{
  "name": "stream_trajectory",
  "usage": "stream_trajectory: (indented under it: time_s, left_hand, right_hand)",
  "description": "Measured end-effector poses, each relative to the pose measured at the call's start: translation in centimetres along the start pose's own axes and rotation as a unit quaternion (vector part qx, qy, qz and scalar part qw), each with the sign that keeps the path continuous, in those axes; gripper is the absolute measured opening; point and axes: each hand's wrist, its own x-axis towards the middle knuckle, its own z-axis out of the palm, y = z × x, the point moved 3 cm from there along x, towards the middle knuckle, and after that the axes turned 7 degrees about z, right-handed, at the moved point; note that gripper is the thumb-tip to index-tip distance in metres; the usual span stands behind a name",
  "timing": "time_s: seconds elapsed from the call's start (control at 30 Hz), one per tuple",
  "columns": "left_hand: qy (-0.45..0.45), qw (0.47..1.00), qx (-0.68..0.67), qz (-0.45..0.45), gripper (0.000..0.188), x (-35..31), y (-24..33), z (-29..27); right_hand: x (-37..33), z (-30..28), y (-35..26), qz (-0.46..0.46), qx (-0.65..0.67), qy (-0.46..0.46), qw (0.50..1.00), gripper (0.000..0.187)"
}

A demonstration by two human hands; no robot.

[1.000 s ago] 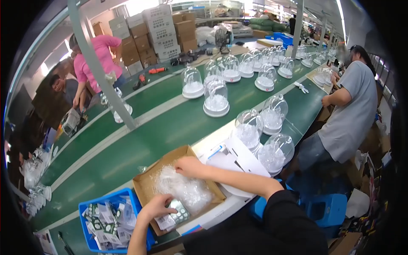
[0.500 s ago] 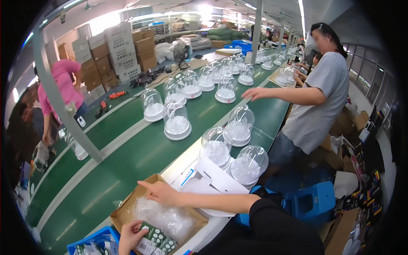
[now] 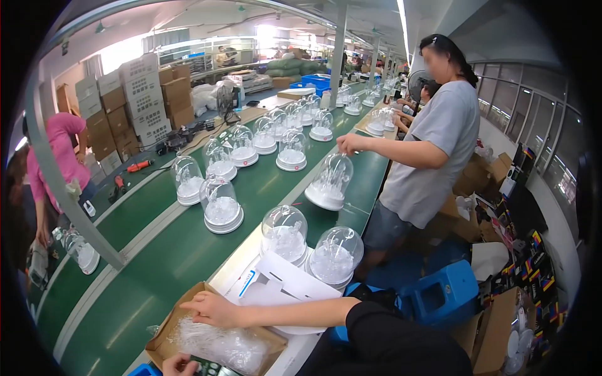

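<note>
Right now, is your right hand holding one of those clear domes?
No, the right hand is over the cardboard tray of clear stringy material, apart from the clear domes.

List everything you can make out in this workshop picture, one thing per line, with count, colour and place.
domes: many, clear on white bases, mostly on the bench
bench: one, green, running into the distance
carton: one, brown, open, lower edge
plastic shreds: one heap, clear, in the carton
packets: count unclear, green and white, beside the left hand
stacked boxes: many, brown and white, back left
tools: at least two, orange and black, left
sacks: several, green, back
co-workers: several; grey top right, pink top left
left hand: one, bare, lower edge
right hand: one, bare, black sleeve, over the carton
</note>
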Motion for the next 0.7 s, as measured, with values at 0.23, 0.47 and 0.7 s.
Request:
stream_trajectory:
  time_s: [0.23,0.47,0.7]
  left_hand:
    - [0.143,0.989,0.008,-0.021,0.029,-0.1,1.7,-0.7]
    - [0.144,0.984,-0.107,0.02,0.045,-0.2,-0.8,-0.3]
    - [0.177,0.96,-0.209,0.052,0.037,0.6,-3.5,0.8]
  right_hand:
    - [0.3,0.5,1.2,-0.055,-0.032,-0.016,0.998,0.019]
    - [1.5,-0.7,-1.2,0.052,0.0,-0.081,0.995,0.016]
    - [2.3,-1.0,-3.4,-0.022,0.014,0.002,1.0,0.019]
